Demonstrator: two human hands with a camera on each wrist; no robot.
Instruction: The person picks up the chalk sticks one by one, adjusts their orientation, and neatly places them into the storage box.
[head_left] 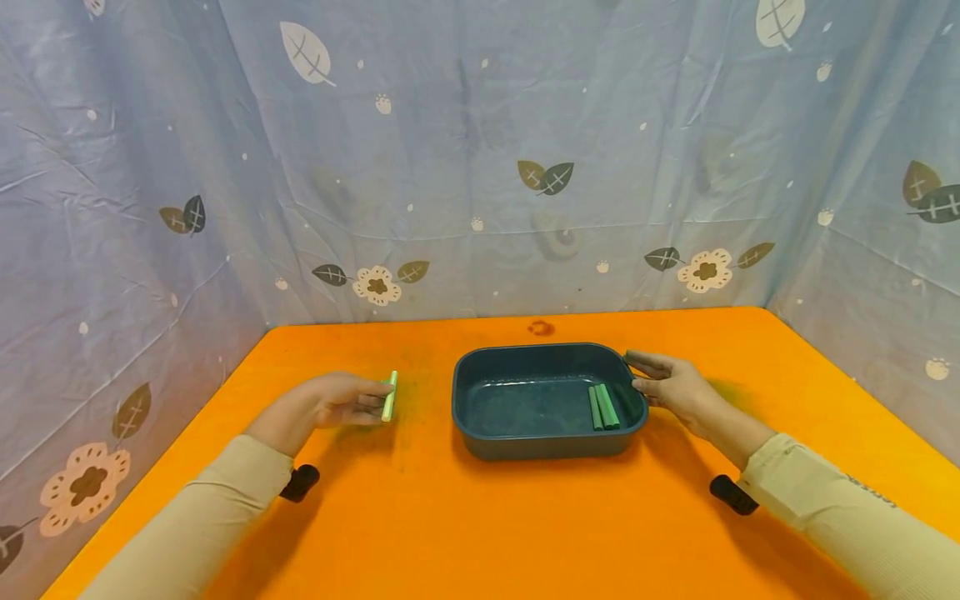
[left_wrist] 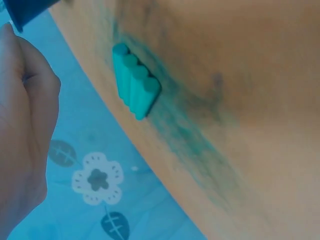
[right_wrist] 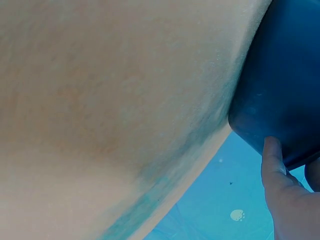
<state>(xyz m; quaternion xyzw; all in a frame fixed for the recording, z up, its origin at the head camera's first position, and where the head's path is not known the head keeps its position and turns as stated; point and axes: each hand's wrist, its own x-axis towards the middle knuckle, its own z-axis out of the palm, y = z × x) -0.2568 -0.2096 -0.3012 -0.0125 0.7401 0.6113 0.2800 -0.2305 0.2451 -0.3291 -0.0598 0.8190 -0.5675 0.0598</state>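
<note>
My left hand (head_left: 341,400) is over the left part of the table, its fingers pinching a pale green chalk stick (head_left: 390,397). In the left wrist view a row of several green chalk sticks (left_wrist: 135,82) lies side by side on the table, lower than the left hand (left_wrist: 27,120); the head view mostly hides this row. A dark blue-grey rectangular basin (head_left: 517,448) stands right of centre, with green chalk sticks (head_left: 603,407) lying in its right end. My right hand (head_left: 678,390) touches the basin's right side, fingers extended; the right wrist view shows a finger (right_wrist: 272,155) against the outer wall.
The orange tabletop (head_left: 420,533) carries green chalk smudges (left_wrist: 195,140) around the row of sticks, and another smudge (right_wrist: 145,202) lies beyond the right hand. A blue-grey patterned curtain (head_left: 465,150) encloses the back and both sides. Black wrist devices (head_left: 300,483) sit under the sleeves.
</note>
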